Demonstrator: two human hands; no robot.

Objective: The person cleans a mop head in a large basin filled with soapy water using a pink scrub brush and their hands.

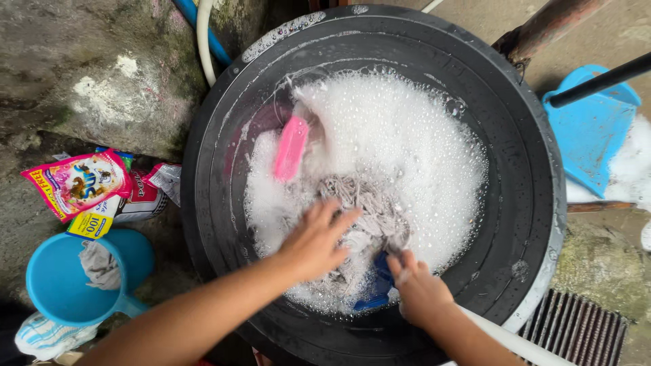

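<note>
A big black basin [529, 169] holds soapy water and thick white foam [407, 142]. In the foam lies a grey mop head [366, 203] of wet strands. My left hand [315, 240] presses flat on the strands, fingers spread. My right hand [417, 285] is closed around the mop's blue base [380, 281] at the near rim, with a white handle [515, 342] running off past my wrist. A pink brush [291, 148] floats in the foam at the left.
Detergent sachets [81, 183] lie on the ground left of the basin. A blue scoop with a rag [68, 278] stands below them. A blue dustpan [590, 129] sits at right, a floor drain grate [583, 329] at lower right. A mossy stone wall [95, 68] rises at upper left.
</note>
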